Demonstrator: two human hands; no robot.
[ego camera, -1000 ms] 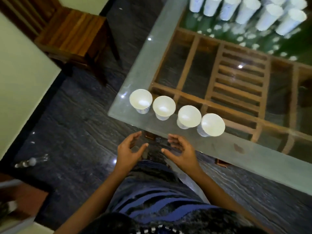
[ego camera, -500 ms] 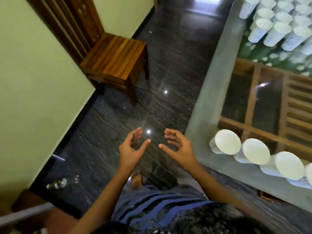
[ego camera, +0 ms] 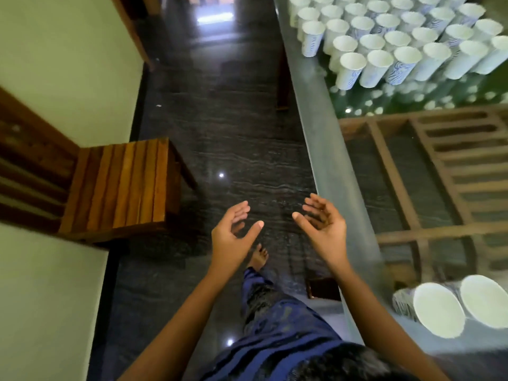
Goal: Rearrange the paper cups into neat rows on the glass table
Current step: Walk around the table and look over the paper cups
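The table (ego camera: 324, 149) runs along the person's right; a packed block of cups (ego camera: 384, 42) stands at its far end, two cups (ego camera: 437, 309) at the near edge; the left hand (ego camera: 233, 237) and right hand (ego camera: 324, 229) hang empty over the floor (ego camera: 247, 133), fingers loosely spread; best lift the block's outer cups first, lightly.

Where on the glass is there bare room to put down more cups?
Free: the wide stretch of glass table over the wooden frame, between the far cup block and the two near cups; also the frosted strip along the floor-side edge. Crowded: the far block, cups packed rim to rim, no hand gap.
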